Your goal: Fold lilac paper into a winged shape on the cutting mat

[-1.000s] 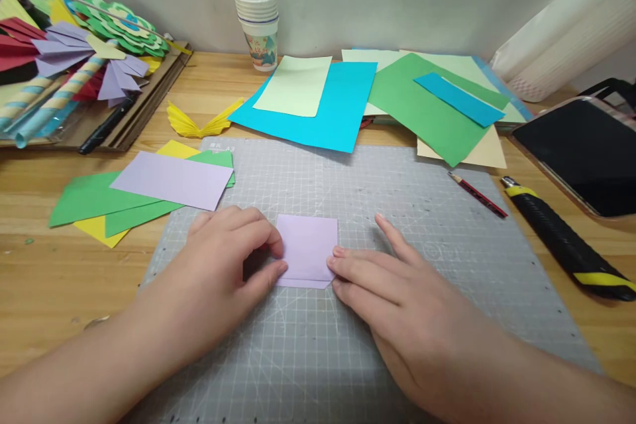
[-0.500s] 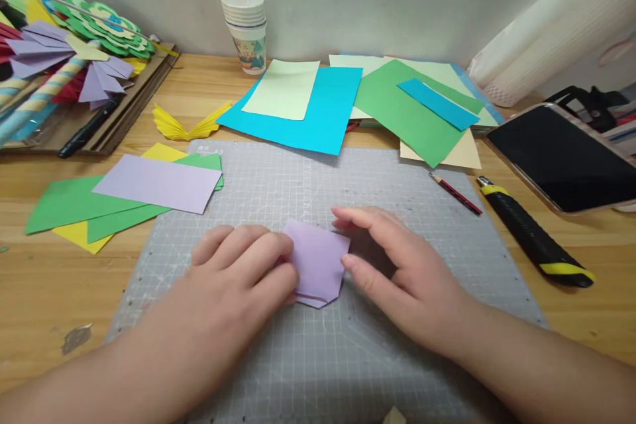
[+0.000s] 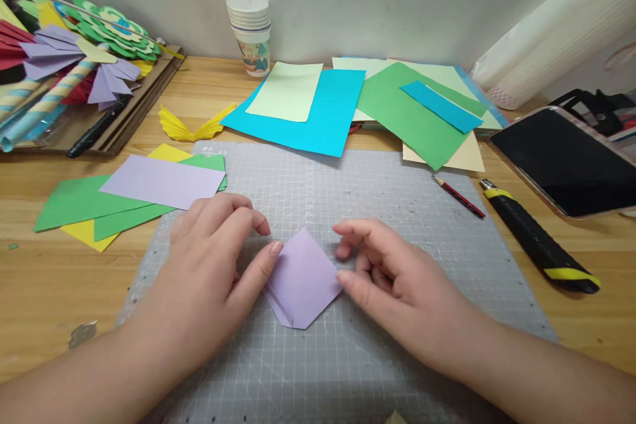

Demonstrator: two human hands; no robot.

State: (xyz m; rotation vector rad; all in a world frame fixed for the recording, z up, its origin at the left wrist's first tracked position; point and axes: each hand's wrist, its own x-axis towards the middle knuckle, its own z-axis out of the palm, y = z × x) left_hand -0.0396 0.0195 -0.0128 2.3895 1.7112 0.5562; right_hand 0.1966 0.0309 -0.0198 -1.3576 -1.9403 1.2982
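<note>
A small folded purple paper [image 3: 304, 278] lies on the grey cutting mat [image 3: 318, 377], turned with one corner pointing away from me. Along its lower left side a layer or crease shows. My left hand [image 3: 218, 258] is at its left edge, thumb near or on the paper, fingers spread and curved above the mat. At the right corner, my right hand [image 3: 392, 278] has its thumb tip close to or touching the paper, with the fingers apart and curled. Neither hand grips the paper.
Purple, green and yellow paper strips [image 3: 163, 182] overlap on the left. A pleated yellow piece [image 3: 196, 124], blue sheet [image 3: 332, 112] and green sheet [image 3: 422, 119] lie behind. Rightward are a pencil [image 3: 460, 197], utility knife [image 3: 539, 235] and phone [image 3: 566, 159]. Paper cups [image 3: 252, 40] stand by the wall.
The purple paper has been rotated so a corner points away, and it sits slightly nearer me. My left hand has let go of its left side and opened; my right hand stays close by.
</note>
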